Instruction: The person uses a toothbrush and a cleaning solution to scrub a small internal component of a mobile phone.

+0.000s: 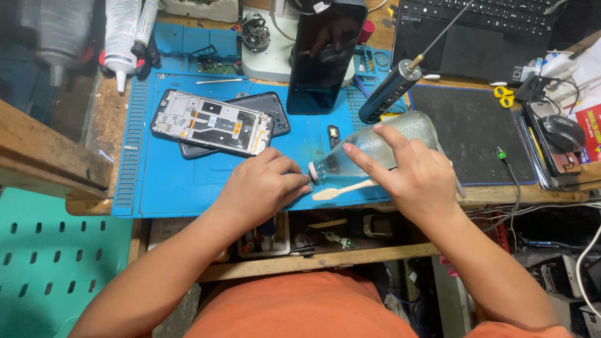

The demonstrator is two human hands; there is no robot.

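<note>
My right hand (410, 172) grips a clear plastic bottle (375, 145) lying tilted, its white nozzle pointing left and down toward the blue work mat (169, 181). My left hand (263, 188) is closed at the nozzle, fingertips pinching something small that I cannot make out. A pale wooden spatula (341, 189) lies on the mat just under the bottle. An opened phone frame (213, 122) rests on a dark phone back (266, 106) to the upper left of my left hand.
A black phone (322, 56) leans upright against a white microscope base (269, 56). A dark cylindrical tool (391, 87), black mat (476, 131), laptop keyboard (482, 19), glue tubes (122, 37), mouse (563, 131) and an open drawer (313, 235) surround the mat.
</note>
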